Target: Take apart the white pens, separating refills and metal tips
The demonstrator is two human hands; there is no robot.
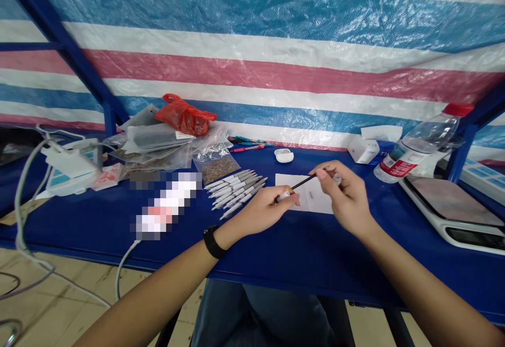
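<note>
Two bare arms (150,299) reach out over a long blue table (300,255). The left hand (262,211) is closed around a thin white pen body (284,195), and a black wristband (213,242) sits on that wrist. The right hand (347,195) pinches a thin black pen stick (304,181) that pokes out of the white pen body. A tiny gray bit (337,179) sits by the right hand, but it is too small to tell what it is. Under the hands lies a white sheet of paper (311,194). To the left is a neat row of white pens (234,192). Farther back are a small white round case (284,155), a clear bag of brown bits (216,167), and a crumpled red plastic bag (185,115). On the right stand a white box (363,150) and a clear plastic bottle with a red cap (418,144), with a flat white scale (452,210) near them. A white charger with a cord (69,163) sits far left, and a striped blue, white and red plastic sheet (252,37) hangs behind it all
</note>
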